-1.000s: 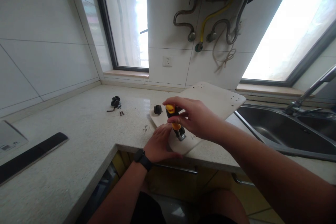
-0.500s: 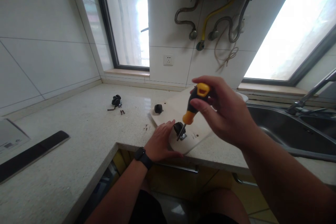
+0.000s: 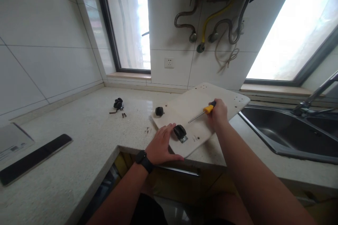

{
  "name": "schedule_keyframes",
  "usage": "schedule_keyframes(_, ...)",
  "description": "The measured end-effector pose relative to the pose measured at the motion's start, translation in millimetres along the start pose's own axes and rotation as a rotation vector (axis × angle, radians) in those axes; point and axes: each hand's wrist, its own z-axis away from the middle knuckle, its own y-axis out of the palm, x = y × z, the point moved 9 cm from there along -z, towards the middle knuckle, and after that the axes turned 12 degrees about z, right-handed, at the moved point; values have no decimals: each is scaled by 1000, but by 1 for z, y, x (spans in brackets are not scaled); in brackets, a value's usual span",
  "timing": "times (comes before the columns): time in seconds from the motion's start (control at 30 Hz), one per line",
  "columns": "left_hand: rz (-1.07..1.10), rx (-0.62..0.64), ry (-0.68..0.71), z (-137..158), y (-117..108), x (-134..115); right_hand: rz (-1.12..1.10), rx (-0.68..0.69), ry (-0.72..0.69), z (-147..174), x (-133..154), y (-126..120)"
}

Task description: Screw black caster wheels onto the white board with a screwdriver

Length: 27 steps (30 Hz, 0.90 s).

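A pale flat board [image 3: 190, 102] with rounded corners and screw holes lies on the countertop. My left hand [image 3: 161, 145], a black watch on its wrist, is around the board's near left corner, thumb along the front edge and fingertips by a black caster wheel [image 3: 180, 131]. That caster stands on a metal plate at the corner. My right hand [image 3: 218, 113] is closed round the handle of a yellow and black screwdriver [image 3: 208, 108]. Its shaft slants left over the board, the tip apart from the caster. Another black caster [image 3: 159, 111] stands at the board's far left corner.
Loose black casters [image 3: 118, 103] and several screws [image 3: 124, 115] lie on the counter to the left. Further left are a long black strip [image 3: 35, 158] and a white box [image 3: 16, 140]. A sink [image 3: 287, 130] borders the right side. Hoses [image 3: 206, 21] hang on the wall.
My right hand has moved down and to the right with the screwdriver, taking its tip off the near caster's plate. The screwdriver has tipped from steep to nearly flat. My left hand stays at the corner.
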Motion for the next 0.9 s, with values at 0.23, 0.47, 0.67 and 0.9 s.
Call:
schedule_keyframes(0.23,54,4,-1,0,0,4,-98,-84,65,6,-14,-5)
schedule_keyframes(0.47,6,-77,-19,-12,-53,30,-135,-91,49,10,-15,-6)
schedule_keyframes(0.67,-302,-314,-293,-15,-169,115,-134,-104,38,6,-16,-8)
schedule_keyframes(0.9,-522,-498,-716,41,-264,220,-130,-108,7,5,-16,-9)
